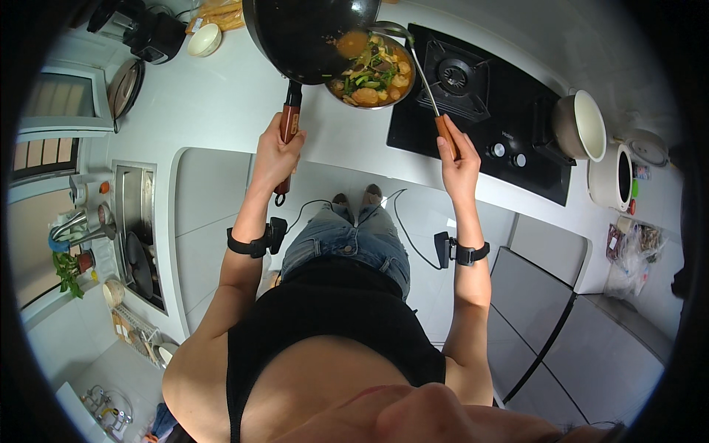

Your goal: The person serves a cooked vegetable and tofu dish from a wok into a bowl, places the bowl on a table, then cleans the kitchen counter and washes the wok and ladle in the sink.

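Observation:
My left hand grips the brown handle of a black wok, which is tilted to the right. Some orange broth lies at the wok's right side, over a round metal bowl. Inside that bowl is a stew of green vegetables and pale chunks in orange liquid. My right hand is closed around the wooden handle of a metal ladle. The ladle's head sits by the wok's right rim, above the bowl; whether it touches the rim cannot be told.
A black gas hob with one bare burner is on the right. A pale pot stands at its far end. A cream bowl and a blender are at the back left. The sink is at the left.

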The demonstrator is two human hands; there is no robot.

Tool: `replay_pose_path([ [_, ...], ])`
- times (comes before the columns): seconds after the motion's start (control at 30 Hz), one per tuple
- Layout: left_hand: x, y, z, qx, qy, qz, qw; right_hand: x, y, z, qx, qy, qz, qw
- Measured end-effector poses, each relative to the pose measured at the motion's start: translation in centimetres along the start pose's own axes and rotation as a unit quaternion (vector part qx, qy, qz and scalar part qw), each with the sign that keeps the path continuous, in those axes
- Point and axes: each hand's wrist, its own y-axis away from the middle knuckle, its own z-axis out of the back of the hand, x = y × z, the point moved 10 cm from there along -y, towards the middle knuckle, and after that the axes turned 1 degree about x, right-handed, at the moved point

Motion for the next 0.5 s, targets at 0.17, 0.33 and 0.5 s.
replay_pose_path([
  [0.17,-0.2,0.0,-0.2,-0.006,-0.007,-0.001,1.000,2.9,-1.7,-1.3,0.011,0.066,0.063,0.996],
  [0.33,-0.4,0.0,-0.3,-0.006,-0.001,-0.002,1.000,4.3,-2.4,-2.8,0.016,0.128,0.116,0.985],
  [0.5,-0.5,-0.2,-0.1,-0.011,-0.012,-0.006,1.000,3.1,-0.6,-1.7,0.018,0.196,0.137,0.971],
])
